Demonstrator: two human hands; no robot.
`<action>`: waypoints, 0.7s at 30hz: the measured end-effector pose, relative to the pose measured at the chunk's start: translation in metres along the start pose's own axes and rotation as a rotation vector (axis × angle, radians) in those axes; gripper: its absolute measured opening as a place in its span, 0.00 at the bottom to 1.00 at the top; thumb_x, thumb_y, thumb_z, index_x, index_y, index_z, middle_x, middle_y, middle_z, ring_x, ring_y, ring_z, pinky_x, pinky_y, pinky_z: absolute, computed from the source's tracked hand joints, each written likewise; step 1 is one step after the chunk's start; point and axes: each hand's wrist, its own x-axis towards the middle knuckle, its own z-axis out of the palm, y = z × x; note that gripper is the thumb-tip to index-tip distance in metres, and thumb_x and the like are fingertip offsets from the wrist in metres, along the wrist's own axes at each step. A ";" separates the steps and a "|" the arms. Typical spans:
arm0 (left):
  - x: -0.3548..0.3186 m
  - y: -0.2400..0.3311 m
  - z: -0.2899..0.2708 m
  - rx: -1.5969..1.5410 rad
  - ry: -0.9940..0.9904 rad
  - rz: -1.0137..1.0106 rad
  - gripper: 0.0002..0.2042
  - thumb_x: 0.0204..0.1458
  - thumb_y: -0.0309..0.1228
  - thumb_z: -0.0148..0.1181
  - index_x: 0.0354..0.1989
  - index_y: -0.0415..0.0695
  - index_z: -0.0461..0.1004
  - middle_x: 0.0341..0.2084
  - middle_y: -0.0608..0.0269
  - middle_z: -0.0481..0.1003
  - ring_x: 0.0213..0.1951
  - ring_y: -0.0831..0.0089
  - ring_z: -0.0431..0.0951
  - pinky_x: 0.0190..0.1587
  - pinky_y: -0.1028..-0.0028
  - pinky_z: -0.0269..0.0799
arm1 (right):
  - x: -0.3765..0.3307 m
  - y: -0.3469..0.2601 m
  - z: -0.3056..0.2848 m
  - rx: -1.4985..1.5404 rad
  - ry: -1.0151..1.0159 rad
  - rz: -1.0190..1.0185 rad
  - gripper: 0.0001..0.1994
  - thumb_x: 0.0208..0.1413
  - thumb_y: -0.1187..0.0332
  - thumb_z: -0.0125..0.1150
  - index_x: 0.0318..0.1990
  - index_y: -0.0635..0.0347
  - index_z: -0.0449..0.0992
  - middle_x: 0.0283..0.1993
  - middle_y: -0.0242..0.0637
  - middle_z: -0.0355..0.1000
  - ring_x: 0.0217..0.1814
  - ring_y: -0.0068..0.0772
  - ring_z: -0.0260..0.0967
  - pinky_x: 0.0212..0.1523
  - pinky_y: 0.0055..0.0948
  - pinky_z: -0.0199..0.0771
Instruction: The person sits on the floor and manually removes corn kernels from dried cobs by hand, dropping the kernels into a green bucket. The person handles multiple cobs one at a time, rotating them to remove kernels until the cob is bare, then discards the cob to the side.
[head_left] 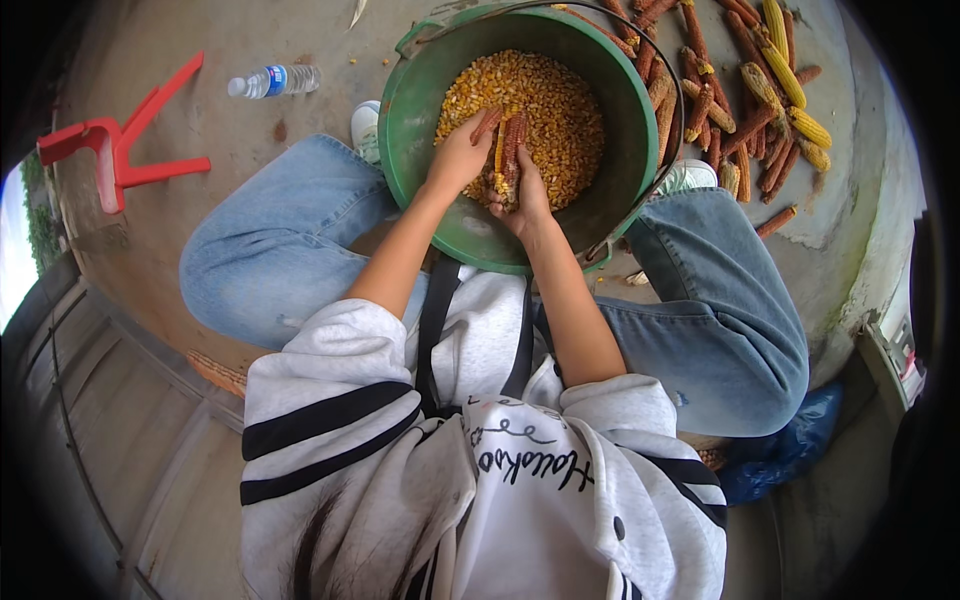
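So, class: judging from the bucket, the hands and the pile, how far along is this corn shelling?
Done: loose kernels fill the green bucket's bottom, and bare cobs lie beside it. In hand: left hand and right hand grip a partly stripped cob. Left: several yellow ears still carry kernels.

Grey sweatshirt with black stripes, pushed-up sleeves, blue jeans.

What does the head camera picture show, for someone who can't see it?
Two hands, left hand and right hand, hold a partly stripped corn cob over a green bucket of loose kernels. More cobs lie on the concrete beside it, right of the person's knees.
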 end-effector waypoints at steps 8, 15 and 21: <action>-0.026 0.003 0.004 0.120 0.010 0.045 0.20 0.50 0.30 0.48 0.55 0.49 0.63 0.30 0.44 0.74 0.34 0.50 0.75 0.37 0.62 0.71 | 0.000 -0.002 -0.004 0.036 -0.058 0.014 0.21 0.58 0.44 0.33 0.33 0.49 0.65 0.19 0.29 0.61 0.07 0.19 0.46 0.07 0.18 0.42; -0.022 0.014 0.013 0.260 0.039 0.068 0.20 0.51 0.32 0.48 0.55 0.50 0.63 0.25 0.45 0.74 0.28 0.51 0.75 0.33 0.60 0.71 | -0.001 0.000 0.001 0.060 -0.044 -0.012 0.22 0.59 0.45 0.31 0.33 0.49 0.66 0.16 0.27 0.62 0.06 0.20 0.48 0.07 0.18 0.46; -0.026 0.024 0.025 0.236 0.065 -0.008 0.20 0.52 0.31 0.47 0.56 0.51 0.62 0.24 0.44 0.74 0.26 0.49 0.75 0.32 0.58 0.71 | 0.009 -0.001 -0.010 -0.020 -0.020 -0.032 0.21 0.58 0.43 0.32 0.39 0.46 0.68 0.22 0.24 0.66 0.17 0.19 0.58 0.17 0.20 0.57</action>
